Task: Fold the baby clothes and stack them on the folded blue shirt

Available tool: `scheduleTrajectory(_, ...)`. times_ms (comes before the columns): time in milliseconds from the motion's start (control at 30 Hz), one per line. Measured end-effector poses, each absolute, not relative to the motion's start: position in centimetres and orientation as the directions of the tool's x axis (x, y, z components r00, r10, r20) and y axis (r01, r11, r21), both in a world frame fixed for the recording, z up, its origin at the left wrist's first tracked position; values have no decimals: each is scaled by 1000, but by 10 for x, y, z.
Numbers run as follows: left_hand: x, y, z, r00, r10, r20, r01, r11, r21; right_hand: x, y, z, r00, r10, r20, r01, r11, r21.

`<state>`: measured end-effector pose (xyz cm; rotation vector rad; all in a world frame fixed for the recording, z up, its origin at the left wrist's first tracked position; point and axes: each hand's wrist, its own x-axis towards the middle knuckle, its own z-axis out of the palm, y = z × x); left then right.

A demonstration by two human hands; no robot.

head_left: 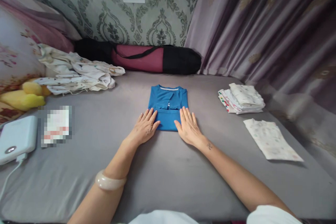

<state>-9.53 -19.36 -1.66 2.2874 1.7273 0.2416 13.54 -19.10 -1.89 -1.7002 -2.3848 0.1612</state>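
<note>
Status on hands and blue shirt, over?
Left hand and right hand on blue shirt, either side of lower fold. Shirt folded, neckline at far end. No other item on top.

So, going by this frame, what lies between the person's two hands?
In the head view, the lower part of the folded blue shirt lies between the left hand and the right hand.

Soft light across the grey sheet (170,178), faint shadows by the hands (146,126); the curtain (262,42) is dim upper right, edges stretch and smear, a patch (56,126) at left pixelated!
</note>
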Motion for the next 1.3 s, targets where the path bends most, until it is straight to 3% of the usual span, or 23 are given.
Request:
scheduleTrajectory(100, -95, -195, -14, 278, 958, -76, 923, -245, 296, 142, -189, -23, -290, 950, 117, 927, 309, -212)
scheduleTrajectory(233, -99, -197, -14, 304, 949, -84, 920, -270, 284, 151, -183, -20, -316, 949, -13, 908, 298, -295)
scheduleTrajectory(333, -109, -197, -12, 357, 934, -15, 895, -338, 293, 160, -184, -8, -347, 935, -66, 873, 297, -387)
scheduleTrajectory(400, -116, -196, -8, 400, 915, 58, 870, -399, 288, 167, -191, 1, -392, 920, -2, 840, 357, -409)
scheduleTrajectory(533, -124, -195, 0, 489, 864, 119, 814, -501, 295, 180, -209, 8, -548, 816, 184, 759, 577, -301)
scheduleTrajectory(733, -126, -195, 3, 566, 821, 82, 763, -558, 326, 185, -215, 0, -627, 749, 213, 726, 662, -187)
scheduleTrajectory(833, -127, -198, 4, 566, 821, 79, 761, -557, 333, 185, -210, 0, -640, 736, 222, 721, 675, -157)
scheduleTrajectory(1100, -118, -199, 9, 473, 875, 106, 819, -480, 314, 175, -216, 7, -545, 809, 221, 774, 586, -239)
scheduleTrajectory(1300, -122, -190, -1, 416, 890, 186, 777, -454, 436, 170, -212, 3, -494, 836, 238, 811, 542, -222)
